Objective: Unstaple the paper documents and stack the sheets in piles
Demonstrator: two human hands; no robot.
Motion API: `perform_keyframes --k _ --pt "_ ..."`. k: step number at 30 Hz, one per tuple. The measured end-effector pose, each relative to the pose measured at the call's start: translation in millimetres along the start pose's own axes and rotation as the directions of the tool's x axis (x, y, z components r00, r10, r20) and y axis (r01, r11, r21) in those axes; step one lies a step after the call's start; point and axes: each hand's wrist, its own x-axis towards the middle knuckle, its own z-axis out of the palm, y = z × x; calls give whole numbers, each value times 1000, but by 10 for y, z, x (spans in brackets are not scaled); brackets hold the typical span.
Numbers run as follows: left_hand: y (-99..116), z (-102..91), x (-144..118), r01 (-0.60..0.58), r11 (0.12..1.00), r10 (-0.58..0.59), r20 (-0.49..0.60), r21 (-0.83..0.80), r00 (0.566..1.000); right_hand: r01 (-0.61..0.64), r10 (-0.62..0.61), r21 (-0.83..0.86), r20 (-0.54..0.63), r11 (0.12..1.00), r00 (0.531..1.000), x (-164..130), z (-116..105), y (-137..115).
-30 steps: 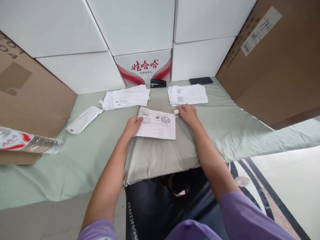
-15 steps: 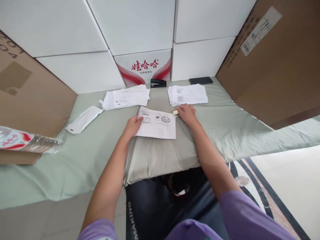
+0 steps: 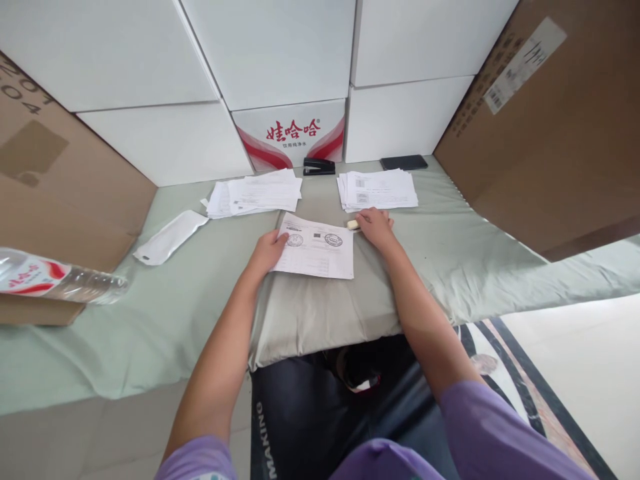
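One carton, far left; one bottle on its side before it. One white pouch. First of two paper piles. Left hand pinching left edge of stamped paper: two seals, at table front between both hands. One black stapler behind. One small cream tool near paper's upper right corner, gripped by right hand's closed fingers. Second pile beyond hand. One dark phone. Second carton, far right.
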Motion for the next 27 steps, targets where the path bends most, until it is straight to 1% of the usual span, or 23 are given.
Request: perform_keyframes --k 4,9,11,16,20,27 --pt "-5 -1 4 2 1000 -2 13 -6 1000 4 -4 -17 25 1000 1000 9 -18 11" --pt "-31 5 8 18 999 -18 11 -35 1000 5 -5 5 45 1000 999 20 -22 26" --pt "-30 5 6 17 1000 -16 10 -26 1000 14 -14 8 44 1000 999 25 -11 32" --pt "-12 -3 3 -30 998 30 15 47 999 22 -24 29 64 999 998 39 -10 48" --pt "14 -9 -6 -20 998 19 14 58 1000 33 -38 56 87 998 995 33 -44 44" --pt "45 -12 -26 -8 997 6 25 75 1000 19 -24 60 80 998 997 15 -53 25"
